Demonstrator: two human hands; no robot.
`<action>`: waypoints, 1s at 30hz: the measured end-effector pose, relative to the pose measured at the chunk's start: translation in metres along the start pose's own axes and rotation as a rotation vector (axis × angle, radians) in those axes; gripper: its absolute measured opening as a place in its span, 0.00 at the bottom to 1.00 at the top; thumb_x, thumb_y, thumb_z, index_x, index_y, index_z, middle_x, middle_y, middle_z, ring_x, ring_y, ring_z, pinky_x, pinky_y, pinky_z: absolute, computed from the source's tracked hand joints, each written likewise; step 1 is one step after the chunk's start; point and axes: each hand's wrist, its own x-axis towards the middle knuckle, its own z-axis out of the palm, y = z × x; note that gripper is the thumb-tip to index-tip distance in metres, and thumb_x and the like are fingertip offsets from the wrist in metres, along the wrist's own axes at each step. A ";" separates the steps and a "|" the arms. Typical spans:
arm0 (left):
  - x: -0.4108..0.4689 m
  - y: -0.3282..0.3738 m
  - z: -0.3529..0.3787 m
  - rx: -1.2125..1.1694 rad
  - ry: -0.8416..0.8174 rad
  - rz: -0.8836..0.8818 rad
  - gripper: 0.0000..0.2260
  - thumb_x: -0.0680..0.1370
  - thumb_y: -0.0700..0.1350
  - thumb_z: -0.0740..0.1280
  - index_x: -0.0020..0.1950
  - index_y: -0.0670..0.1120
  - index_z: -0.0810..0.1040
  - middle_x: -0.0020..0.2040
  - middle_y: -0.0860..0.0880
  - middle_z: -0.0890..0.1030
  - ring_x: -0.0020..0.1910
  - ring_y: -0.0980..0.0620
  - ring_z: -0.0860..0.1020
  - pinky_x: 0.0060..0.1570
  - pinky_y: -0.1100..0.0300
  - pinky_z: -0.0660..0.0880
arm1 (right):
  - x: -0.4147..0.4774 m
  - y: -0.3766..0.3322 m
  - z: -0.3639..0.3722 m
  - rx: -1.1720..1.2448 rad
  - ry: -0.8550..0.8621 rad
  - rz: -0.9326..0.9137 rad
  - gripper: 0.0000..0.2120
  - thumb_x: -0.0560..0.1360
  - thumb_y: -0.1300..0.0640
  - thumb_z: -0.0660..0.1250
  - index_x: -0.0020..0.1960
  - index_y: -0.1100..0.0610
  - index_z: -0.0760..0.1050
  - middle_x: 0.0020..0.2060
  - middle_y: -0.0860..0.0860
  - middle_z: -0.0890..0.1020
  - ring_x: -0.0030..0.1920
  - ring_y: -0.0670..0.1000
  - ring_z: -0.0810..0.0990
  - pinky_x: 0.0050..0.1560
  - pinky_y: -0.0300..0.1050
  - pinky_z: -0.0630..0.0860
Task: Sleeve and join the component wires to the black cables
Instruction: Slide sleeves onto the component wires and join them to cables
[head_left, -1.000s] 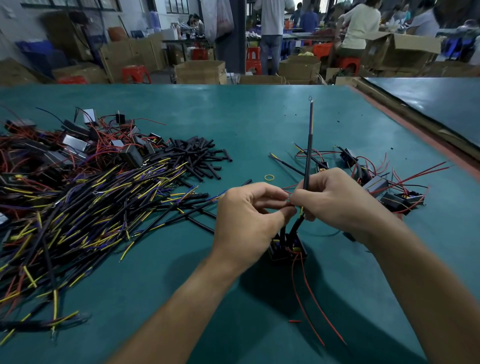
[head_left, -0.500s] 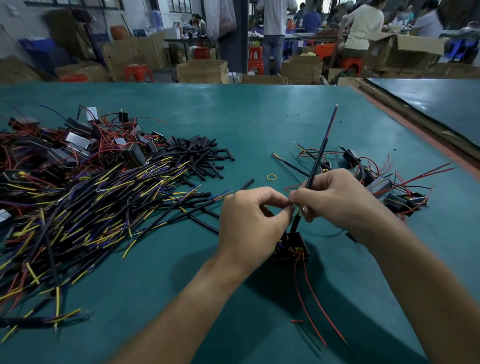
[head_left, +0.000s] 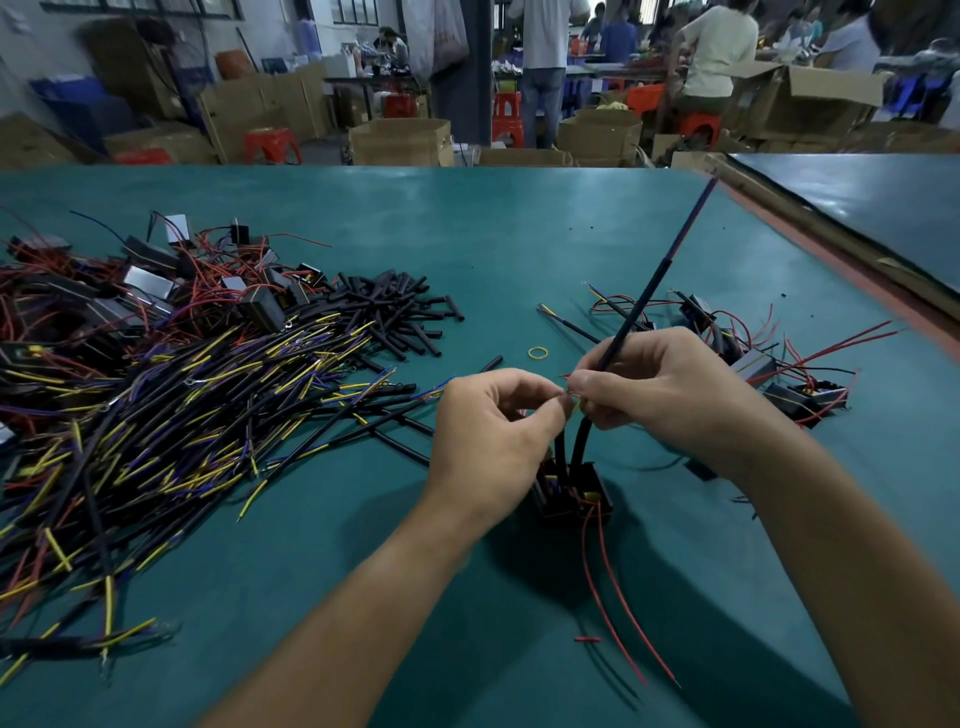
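Over the table's (head_left: 467, 234) middle, the left hand (head_left: 493, 436) pinches fine wire ends (head_left: 569, 396) beside the right hand (head_left: 670, 395), which grips a black cable (head_left: 654, 291) slanting toward the far right corner. The component (head_left: 587, 486) sits just beneath, its red wires (head_left: 618, 597) trailing nearward.

Dim, flat indoor light, pale daylight from far windows (head_left: 363, 9), faint sheen on the green table (head_left: 519, 223), soft dark shadows pooled on it near bottom centre, raised black cable (head_left: 650, 291) slightly motion-blurred, background soft, wide-angle bowing at edges.
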 end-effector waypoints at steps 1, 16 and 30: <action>0.000 0.001 0.000 -0.020 -0.005 -0.023 0.05 0.73 0.40 0.75 0.36 0.45 0.84 0.29 0.51 0.82 0.25 0.56 0.73 0.29 0.62 0.72 | 0.000 0.000 -0.001 -0.003 -0.002 0.002 0.09 0.76 0.64 0.70 0.37 0.57 0.82 0.28 0.51 0.82 0.30 0.46 0.79 0.37 0.38 0.79; 0.002 0.007 -0.006 -0.213 -0.228 -0.119 0.07 0.75 0.34 0.71 0.40 0.44 0.83 0.31 0.50 0.81 0.24 0.56 0.70 0.26 0.65 0.70 | -0.001 0.002 -0.009 -0.041 -0.063 -0.015 0.06 0.76 0.65 0.68 0.40 0.62 0.80 0.33 0.55 0.83 0.35 0.51 0.80 0.41 0.42 0.80; 0.004 0.004 -0.005 0.081 -0.128 0.051 0.07 0.76 0.39 0.69 0.37 0.46 0.78 0.27 0.56 0.75 0.27 0.53 0.72 0.32 0.57 0.71 | 0.000 0.004 -0.006 0.044 -0.107 0.002 0.07 0.78 0.67 0.65 0.53 0.57 0.76 0.33 0.54 0.81 0.35 0.50 0.81 0.40 0.42 0.82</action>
